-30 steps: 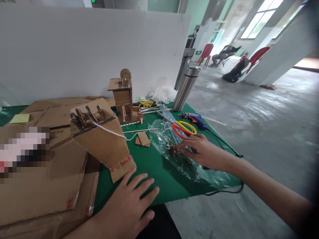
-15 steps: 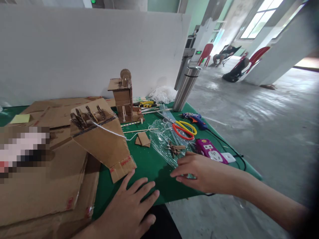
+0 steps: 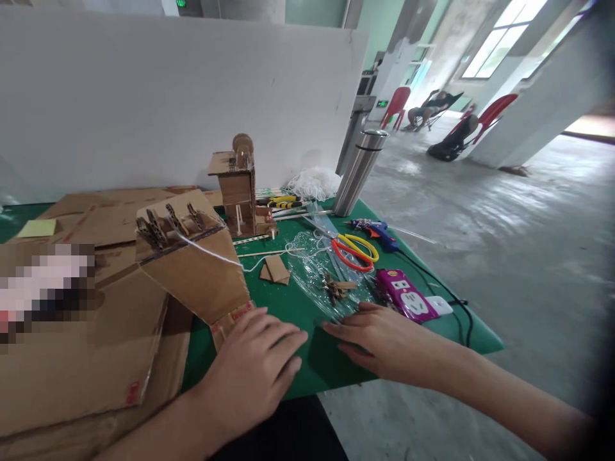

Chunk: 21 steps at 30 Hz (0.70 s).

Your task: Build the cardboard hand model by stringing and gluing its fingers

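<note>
My left hand [image 3: 254, 362] lies over the narrow end of a cut cardboard piece [image 3: 202, 269], its fingers stretched out and holding nothing. Ridged cardboard strips stand on that piece's wide end, and a white string [image 3: 216, 254] trails from them to the right. My right hand [image 3: 372, 336] hovers or rests low at the edge of a clear plastic sheet [image 3: 307, 288], fingers apart and empty; contact cannot be made out. Small cardboard scraps [image 3: 339, 288] lie on the plastic just beyond it. Two flat cardboard bits [image 3: 275, 270] sit between the hands and the string.
A cardboard model [image 3: 237, 192] stands at the back. Orange-and-yellow scissors [image 3: 353, 251], a blue glue gun [image 3: 375, 232], a purple power strip [image 3: 406, 294] and a steel flask [image 3: 360, 173] are on the right. Cardboard sheets [image 3: 86, 358] cover the left. A person sits far off.
My left hand has moved up and forward over the cardboard's narrow end, its fingers drawn closer together. My right hand has shifted slightly left, its fingers still apart.
</note>
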### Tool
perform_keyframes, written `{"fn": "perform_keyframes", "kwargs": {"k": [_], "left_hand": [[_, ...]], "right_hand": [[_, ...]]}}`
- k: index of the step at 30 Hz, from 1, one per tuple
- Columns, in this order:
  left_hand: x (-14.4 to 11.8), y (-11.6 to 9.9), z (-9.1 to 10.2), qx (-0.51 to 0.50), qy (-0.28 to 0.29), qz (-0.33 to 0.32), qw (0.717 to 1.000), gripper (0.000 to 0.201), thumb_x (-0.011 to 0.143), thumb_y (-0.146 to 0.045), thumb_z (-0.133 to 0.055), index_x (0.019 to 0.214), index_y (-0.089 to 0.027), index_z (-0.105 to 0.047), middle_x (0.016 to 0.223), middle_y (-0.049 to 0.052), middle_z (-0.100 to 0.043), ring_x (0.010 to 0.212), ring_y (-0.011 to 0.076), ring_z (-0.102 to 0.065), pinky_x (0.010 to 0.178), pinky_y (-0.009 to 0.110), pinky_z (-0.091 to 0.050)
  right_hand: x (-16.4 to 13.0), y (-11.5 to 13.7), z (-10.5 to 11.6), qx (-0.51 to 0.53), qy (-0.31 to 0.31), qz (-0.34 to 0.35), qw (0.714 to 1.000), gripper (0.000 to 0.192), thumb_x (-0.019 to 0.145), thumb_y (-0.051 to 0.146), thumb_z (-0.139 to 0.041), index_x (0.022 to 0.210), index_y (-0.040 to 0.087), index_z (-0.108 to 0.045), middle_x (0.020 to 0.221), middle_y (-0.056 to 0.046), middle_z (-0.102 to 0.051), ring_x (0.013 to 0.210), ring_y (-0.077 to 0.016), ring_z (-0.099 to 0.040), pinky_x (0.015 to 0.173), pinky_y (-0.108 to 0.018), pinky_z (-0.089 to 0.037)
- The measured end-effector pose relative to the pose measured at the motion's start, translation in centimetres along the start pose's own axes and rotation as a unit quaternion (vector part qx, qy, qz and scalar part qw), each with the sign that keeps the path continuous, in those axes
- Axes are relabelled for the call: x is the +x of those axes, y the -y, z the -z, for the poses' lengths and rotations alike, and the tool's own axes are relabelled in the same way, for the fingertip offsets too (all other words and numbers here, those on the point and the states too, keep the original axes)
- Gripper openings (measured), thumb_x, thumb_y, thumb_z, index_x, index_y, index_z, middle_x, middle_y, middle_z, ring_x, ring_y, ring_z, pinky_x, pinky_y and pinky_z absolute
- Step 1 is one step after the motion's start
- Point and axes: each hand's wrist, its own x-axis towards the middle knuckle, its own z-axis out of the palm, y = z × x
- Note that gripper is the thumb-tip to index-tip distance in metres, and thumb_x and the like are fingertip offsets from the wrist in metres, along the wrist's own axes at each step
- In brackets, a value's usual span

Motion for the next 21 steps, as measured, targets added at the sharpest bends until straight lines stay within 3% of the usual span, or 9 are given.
{"fn": "perform_keyframes", "kwargs": {"k": [4,10,18,21], "left_hand": [[4.4,0.6,0.0,-0.015,-0.043,0.035,0.998,0.011,0.094,-0.026,-0.059,0.095,-0.021,-0.069,0.094,0.000,-0.076,0.090,0.0218,-0.067,0.086,0.040,-0.048],[10.3,1.2,-2.0,0.003,-0.032,0.042,0.999,0.010,0.093,-0.022,-0.062,0.089,-0.021,-0.071,0.087,0.000,-0.076,0.083,0.0206,-0.067,0.080,0.036,-0.047],[13.0,1.2,-3.8,0.045,0.001,0.008,0.999,0.014,0.092,-0.026,-0.063,0.088,-0.024,-0.076,0.084,0.002,-0.077,0.086,0.0240,-0.062,0.077,0.038,-0.044],[13.3,1.0,-3.9,0.065,0.010,-0.003,0.998,0.022,0.095,-0.028,-0.058,0.085,-0.021,-0.077,0.084,0.005,-0.076,0.088,0.0249,-0.060,0.078,0.039,-0.043]], "right_hand": [[0.1,-1.2,0.8,0.096,-0.076,-0.079,0.989,0.014,0.094,0.021,-0.054,0.095,0.022,-0.068,0.087,-0.004,-0.072,0.077,-0.0203,-0.068,0.067,-0.031,-0.050],[0.2,-3.5,0.7,0.088,-0.111,-0.156,0.977,0.021,0.097,0.022,-0.044,0.099,0.022,-0.066,0.100,-0.007,-0.071,0.091,-0.0246,-0.068,0.075,-0.037,-0.052],[-0.4,-4.3,0.4,0.056,-0.138,-0.149,0.978,0.018,0.092,0.018,-0.049,0.091,0.021,-0.067,0.098,-0.008,-0.067,0.096,-0.0250,-0.065,0.080,-0.038,-0.053],[-0.6,-3.8,0.8,0.065,-0.122,-0.097,0.986,0.023,0.090,0.013,-0.049,0.097,0.021,-0.069,0.101,-0.009,-0.068,0.098,-0.0247,-0.064,0.083,-0.038,-0.051]]}}
